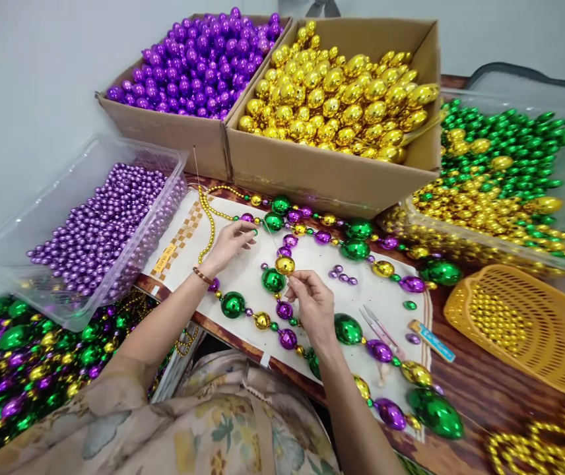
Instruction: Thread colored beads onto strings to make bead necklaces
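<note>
My right hand (313, 305) pinches just beside a shiny gold bead (285, 265), above the white cloth (356, 300). A thin needle (272, 236) slants up and left from that bead. My left hand (234, 245) is across from it, with a small green bead (255, 232) at its fingertips. Close below the gold bead is a large green bead (273, 280). A long strand of green, purple and gold beads loops around both hands; one of its purple beads (284, 310) is near my right hand. Several loose purple beads (342, 276) are to the right.
Cardboard boxes hold purple balls (188, 66) and gold beads (332, 99) at the back. Clear bins hold purple beads (99, 224) at left and mixed green and gold beads (505, 171) at right. Pink-handled snips (381, 330), a blue-yellow cutter (432, 341) and an orange basket (554, 336) lie rightward.
</note>
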Available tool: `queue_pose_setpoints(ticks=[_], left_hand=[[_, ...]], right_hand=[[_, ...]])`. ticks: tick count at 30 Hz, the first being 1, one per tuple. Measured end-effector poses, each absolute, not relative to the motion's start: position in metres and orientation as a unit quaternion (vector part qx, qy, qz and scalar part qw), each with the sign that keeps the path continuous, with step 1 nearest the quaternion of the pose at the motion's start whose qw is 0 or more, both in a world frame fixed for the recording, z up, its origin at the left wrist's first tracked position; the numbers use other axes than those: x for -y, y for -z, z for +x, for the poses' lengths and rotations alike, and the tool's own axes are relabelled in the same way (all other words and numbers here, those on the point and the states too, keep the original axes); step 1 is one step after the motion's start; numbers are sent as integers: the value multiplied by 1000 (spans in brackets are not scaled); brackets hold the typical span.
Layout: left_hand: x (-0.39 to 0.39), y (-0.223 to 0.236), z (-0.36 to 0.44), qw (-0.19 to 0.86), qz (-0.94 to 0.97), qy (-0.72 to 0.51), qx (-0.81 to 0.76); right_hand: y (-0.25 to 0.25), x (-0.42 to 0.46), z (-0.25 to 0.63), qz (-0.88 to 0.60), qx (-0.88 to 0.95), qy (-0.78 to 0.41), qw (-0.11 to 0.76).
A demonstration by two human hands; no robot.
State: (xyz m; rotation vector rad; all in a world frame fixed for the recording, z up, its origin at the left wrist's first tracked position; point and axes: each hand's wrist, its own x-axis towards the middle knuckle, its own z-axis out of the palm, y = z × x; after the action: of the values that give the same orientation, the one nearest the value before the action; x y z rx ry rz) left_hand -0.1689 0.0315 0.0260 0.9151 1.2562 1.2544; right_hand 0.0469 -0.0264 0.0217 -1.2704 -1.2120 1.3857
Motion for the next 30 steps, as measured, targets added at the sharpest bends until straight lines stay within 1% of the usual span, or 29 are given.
queue_pose_setpoints(ticks=[2,5,11,18,30], left_hand=[[-23,-40,-173,621,291,-564,-460],[-12,-57,-176,668,199,-601,-391],[-9,-65,-175,675,141,-629,-359],[-9,-68,-170,682,118,-623,-364],[-7,-65,-170,659,160,-631,-377]], right_hand=[[-23,27,47,-509,502,-552,430],[-23,28,46,-505,524,-542,419],[-25,32,48,-492,571,-524,398],[-25,33,51,-485,602,-503,387],[-27,33,46,-492,593,-506,387]])
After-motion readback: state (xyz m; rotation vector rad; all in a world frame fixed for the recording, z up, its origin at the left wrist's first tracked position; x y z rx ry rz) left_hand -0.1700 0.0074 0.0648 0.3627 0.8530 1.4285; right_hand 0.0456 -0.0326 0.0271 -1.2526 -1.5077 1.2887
